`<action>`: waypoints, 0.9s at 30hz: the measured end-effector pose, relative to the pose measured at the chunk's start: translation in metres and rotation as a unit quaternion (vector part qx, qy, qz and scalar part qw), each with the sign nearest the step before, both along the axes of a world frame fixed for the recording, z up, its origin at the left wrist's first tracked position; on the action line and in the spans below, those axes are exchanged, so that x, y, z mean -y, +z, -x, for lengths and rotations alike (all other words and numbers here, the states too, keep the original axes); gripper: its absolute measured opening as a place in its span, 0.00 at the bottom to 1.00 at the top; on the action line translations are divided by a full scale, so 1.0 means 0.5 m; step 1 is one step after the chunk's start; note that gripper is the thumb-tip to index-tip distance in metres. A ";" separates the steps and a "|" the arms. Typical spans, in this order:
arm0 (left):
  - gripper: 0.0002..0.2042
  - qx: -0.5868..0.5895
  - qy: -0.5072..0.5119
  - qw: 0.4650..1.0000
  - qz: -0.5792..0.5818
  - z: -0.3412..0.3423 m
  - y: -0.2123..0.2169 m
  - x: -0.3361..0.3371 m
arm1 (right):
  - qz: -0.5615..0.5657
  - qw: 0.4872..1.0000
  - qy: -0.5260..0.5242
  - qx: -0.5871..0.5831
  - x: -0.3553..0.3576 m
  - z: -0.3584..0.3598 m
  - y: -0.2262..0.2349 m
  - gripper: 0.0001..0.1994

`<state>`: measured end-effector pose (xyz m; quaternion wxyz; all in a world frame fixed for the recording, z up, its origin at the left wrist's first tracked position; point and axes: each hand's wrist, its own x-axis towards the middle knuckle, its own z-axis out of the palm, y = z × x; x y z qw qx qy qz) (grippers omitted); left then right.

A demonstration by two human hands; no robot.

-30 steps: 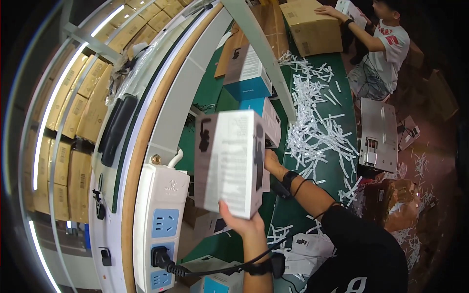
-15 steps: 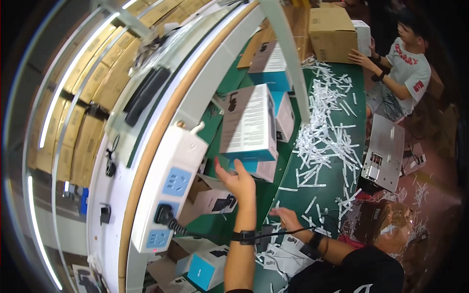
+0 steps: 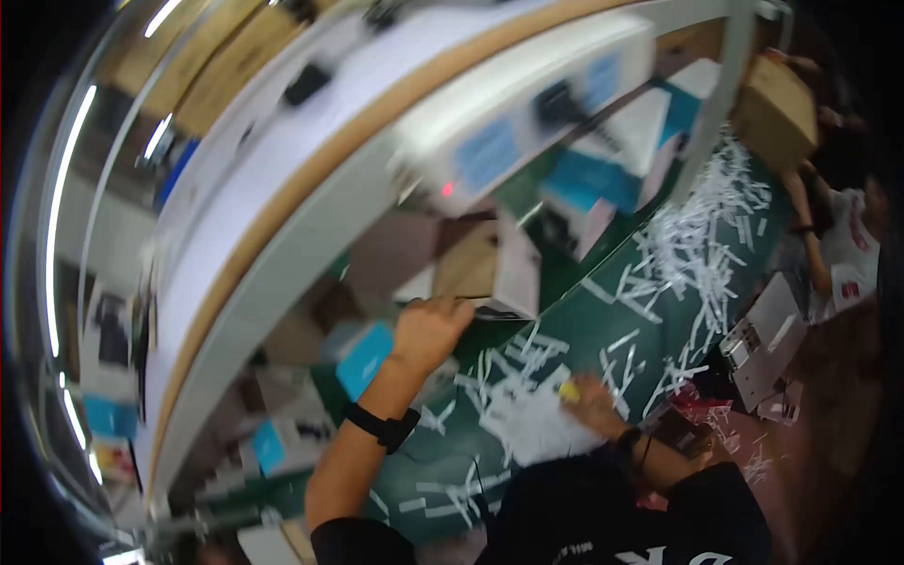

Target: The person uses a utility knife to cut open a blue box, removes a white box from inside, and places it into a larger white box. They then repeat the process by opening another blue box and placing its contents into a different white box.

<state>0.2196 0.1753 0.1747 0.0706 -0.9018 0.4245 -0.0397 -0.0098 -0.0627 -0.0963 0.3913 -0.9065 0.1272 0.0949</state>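
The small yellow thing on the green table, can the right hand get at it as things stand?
Probably yes. The right hand rests on the green table among white paper strips, its fingers right beside the small yellow thing; blur hides whether they touch.

I have one view: the head camera, tilted and blurred, looks down close over the green bench (image 3: 603, 330).

I see my left hand (image 3: 428, 330) against a smooth white cardboard box (image 3: 513, 273) with a plain brown card flap. The worktop (image 3: 603, 330) looks like matt green matting, littered with thin white paper strips (image 3: 697, 235), and my right hand (image 3: 593, 405) rests on white paper there. The far power strip (image 3: 527, 113) reads as glossy white plastic, though blurred.
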 end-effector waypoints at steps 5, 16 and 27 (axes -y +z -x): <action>0.10 0.089 -0.098 0.990 0.053 0.204 -0.004 -0.143 | 0.001 1.000 -0.011 0.011 0.084 -0.035 -0.075 0.19; 0.09 0.216 0.152 0.949 0.175 0.613 -0.073 -0.328 | -0.305 0.920 0.126 0.210 0.027 -0.044 0.518 0.14; 0.10 0.167 0.211 0.894 0.360 0.657 -0.081 -0.322 | -0.048 0.794 0.479 0.372 -0.519 -0.114 0.638 0.32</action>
